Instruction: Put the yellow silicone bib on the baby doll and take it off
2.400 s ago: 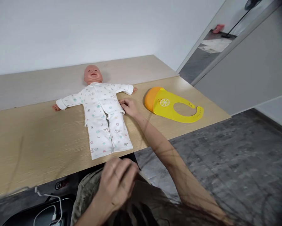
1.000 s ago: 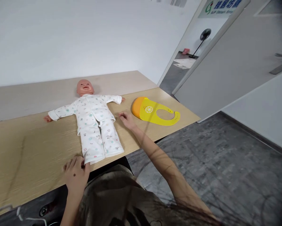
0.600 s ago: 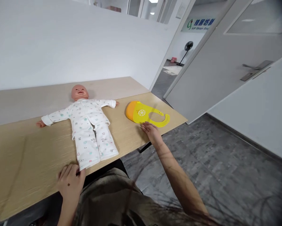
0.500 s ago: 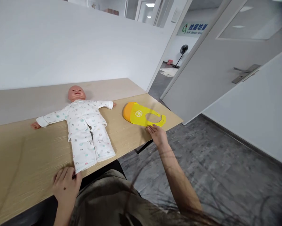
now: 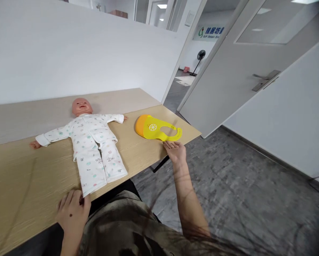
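Observation:
A baby doll (image 5: 82, 106) lies on its back on the wooden table, arms spread, dressed in a white patterned top (image 5: 88, 128) and white patterned trousers (image 5: 92, 170). To its right a yellow silicone bib (image 5: 156, 129) with an orange pocket and a citrus-slice print lies flat. My right hand (image 5: 176, 151) is at the table's front edge just below the bib, palm turned up and fingers stretched out, holding nothing; whether the fingertips touch the bib I cannot tell. My left hand (image 5: 74, 209) rests on the table edge beside a trouser cuff, fingers lying on the surface.
The table (image 5: 28, 185) stands against a white partition (image 5: 81, 49). A grey door (image 5: 236, 67) with a lever handle (image 5: 266, 80) stands open at the right. Through the doorway a black fan (image 5: 201, 55) shows. Below the front edge is a black table leg (image 5: 161, 164).
My right hand has turned further palm up. The camera view has swung slightly to the right. My left hand, the doll and the bib look unmoved on the table.

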Available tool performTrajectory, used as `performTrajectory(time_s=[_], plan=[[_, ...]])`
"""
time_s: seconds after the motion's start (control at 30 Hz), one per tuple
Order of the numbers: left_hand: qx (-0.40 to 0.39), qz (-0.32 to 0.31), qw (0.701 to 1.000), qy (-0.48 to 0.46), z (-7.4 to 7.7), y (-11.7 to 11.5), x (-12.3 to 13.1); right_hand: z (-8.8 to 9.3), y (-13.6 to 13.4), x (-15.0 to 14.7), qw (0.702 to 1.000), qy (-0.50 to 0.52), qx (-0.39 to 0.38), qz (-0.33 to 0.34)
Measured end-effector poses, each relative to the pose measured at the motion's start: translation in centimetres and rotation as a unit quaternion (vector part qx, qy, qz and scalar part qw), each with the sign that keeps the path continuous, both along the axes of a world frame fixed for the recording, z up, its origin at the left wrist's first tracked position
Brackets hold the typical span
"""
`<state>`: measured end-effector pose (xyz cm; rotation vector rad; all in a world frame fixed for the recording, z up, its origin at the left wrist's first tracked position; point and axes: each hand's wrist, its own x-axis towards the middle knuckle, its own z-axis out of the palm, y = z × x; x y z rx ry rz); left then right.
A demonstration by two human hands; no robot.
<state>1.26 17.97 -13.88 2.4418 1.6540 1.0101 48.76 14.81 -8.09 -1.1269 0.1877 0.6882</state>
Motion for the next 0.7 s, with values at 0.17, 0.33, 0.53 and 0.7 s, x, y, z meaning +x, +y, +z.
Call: performTrajectory(time_s=[0.17,0.33,0.53,0.7], plan=[[0.090,-0.006,0.994,0.059,-0.2,0.2,0.0,0.1,1.7,-1.3,0.999,0.027,0.038,0.001],[0.106,-0.014,0.992,0.067,0.5,0.1,0.1,-0.1,3.5,-1.2,0.998,0.011,0.066,-0.005],[0.102,-0.018,0.994,0.047,0.6,0.0,0.3,-0.4,6.5,-0.8,0.994,-0.012,0.101,-0.042],[0.076,-0.010,0.997,0.006,0.1,-0.2,0.4,-0.4,8.7,0.2,0.993,0.016,0.105,-0.046]])
